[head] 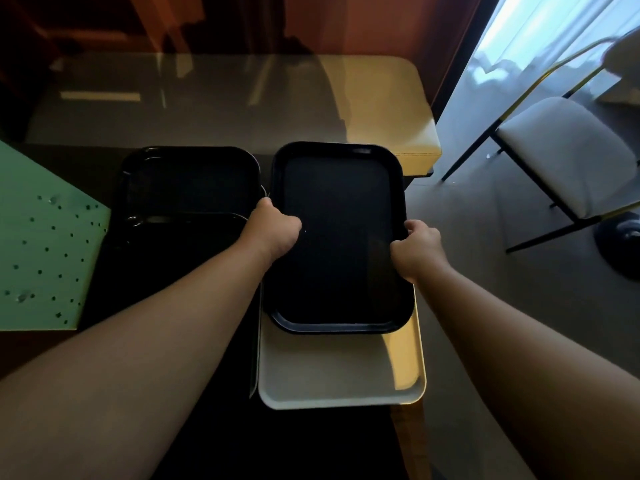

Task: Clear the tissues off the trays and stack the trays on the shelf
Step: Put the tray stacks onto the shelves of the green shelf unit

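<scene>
A black rectangular tray [341, 188] is held over a larger white tray [332, 372], covering its far half. My left hand [273, 230] grips the black tray's left rim and my right hand [417, 249] grips its right rim. Both trays look bare; no tissues show on them. To the left, more black trays [190, 181] lie overlapping on a dark surface [214, 427], their edges hard to make out in the shadow.
A green speckled board [41, 247] lies at the left. A glossy grey table [194, 98] stretches beyond the trays. A white-cushioned chair [561, 150] with a black frame stands on the grey floor at the right, near a bright window.
</scene>
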